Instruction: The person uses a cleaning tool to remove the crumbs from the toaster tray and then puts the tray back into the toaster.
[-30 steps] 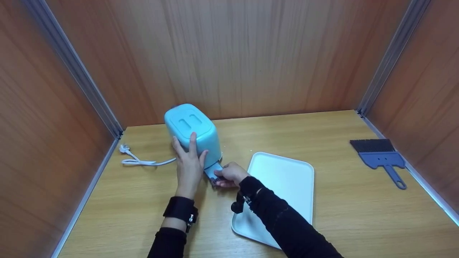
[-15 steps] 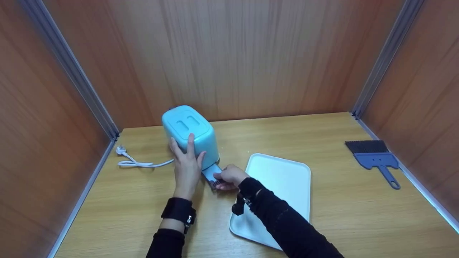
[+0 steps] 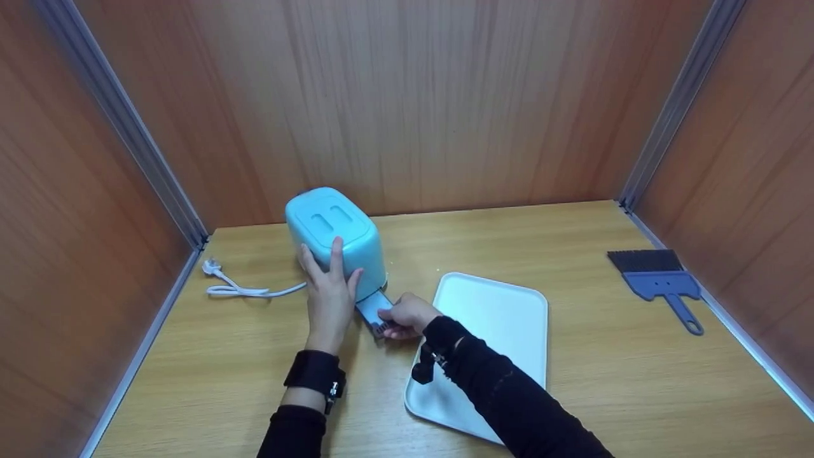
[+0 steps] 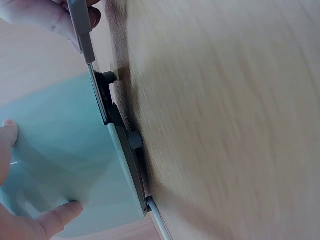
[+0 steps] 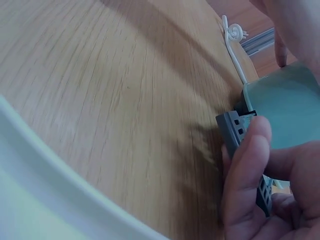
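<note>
Lying close to the left edge of the bench [image 3: 178,381], toward its back-left corner, is a white plug [image 3: 211,267]. Its white cord [image 3: 254,292] folds into a narrow loop and runs rightward to the turquoise toaster [image 3: 356,248]. The toaster stands left of the bench's middle, near the back edge, set at a slant, with two long rounded recesses on its top and one narrow end facing the near edge. The left hand [image 3: 329,305] rests against that end, its fingers spread wide and fairly straight, the thumb pressing on the turquoise side. A black band [image 3: 314,369] circles the left wrist.

From the toaster's base, low over the bench, a flat drawer [image 3: 372,306] sticks out toward the near edge, its inner part inside the toaster. The wrist views show its thin sheet and a grey end piece pierced with small holes. The right hand [image 3: 412,316] pinches that outer end between thumb and fingers.

Farther right, the dark sleeve [image 3: 509,394] of the right arm crosses above a white tray [image 3: 509,324] with a raised rim, which lies slantwise on the bench, apart from the toaster. Farthest right, near the bench's right edge, lies a blue brush [image 3: 661,283], dark bristles toward the back edge, holed handle toward the near-right corner.
</note>
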Demonstrator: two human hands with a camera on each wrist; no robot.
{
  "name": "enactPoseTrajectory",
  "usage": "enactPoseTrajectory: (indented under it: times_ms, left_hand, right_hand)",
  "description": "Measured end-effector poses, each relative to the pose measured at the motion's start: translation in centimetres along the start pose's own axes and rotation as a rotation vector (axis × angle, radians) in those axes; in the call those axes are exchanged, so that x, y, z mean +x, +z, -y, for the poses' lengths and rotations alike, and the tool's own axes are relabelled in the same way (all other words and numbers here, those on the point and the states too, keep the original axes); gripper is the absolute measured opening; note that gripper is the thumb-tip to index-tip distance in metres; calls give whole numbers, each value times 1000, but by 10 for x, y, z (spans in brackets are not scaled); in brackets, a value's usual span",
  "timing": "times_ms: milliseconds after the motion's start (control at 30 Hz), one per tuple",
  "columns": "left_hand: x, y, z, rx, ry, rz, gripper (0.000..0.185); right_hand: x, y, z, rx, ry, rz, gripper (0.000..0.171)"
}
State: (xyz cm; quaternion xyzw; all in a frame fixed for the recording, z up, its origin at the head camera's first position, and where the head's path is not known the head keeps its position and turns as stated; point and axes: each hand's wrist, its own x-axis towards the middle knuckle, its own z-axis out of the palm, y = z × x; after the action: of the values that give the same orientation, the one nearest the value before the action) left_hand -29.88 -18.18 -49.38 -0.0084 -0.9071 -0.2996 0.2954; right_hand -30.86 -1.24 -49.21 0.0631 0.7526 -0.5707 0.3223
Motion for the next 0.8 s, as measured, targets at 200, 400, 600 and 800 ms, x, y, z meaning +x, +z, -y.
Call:
enactPoseTrajectory:
  times_ms: [200, 400, 600, 800]
  left_hand:
    - [0, 1, 0, 21, 26, -27, 70]
    - [0, 2, 0, 16, 59, -53, 70]
    - [0, 1, -2, 13, 8, 4, 70]
    - [0, 0, -3, 26, -21, 28, 71]
  right_hand:
    - [-1, 0, -1, 22, 1, -13, 21]
    - [2, 0, -5, -16, -5, -2, 19]
    - [-4, -2, -7, -84, -21, 4, 20]
    - [-7, -5, -5, -109, 5, 42, 21]
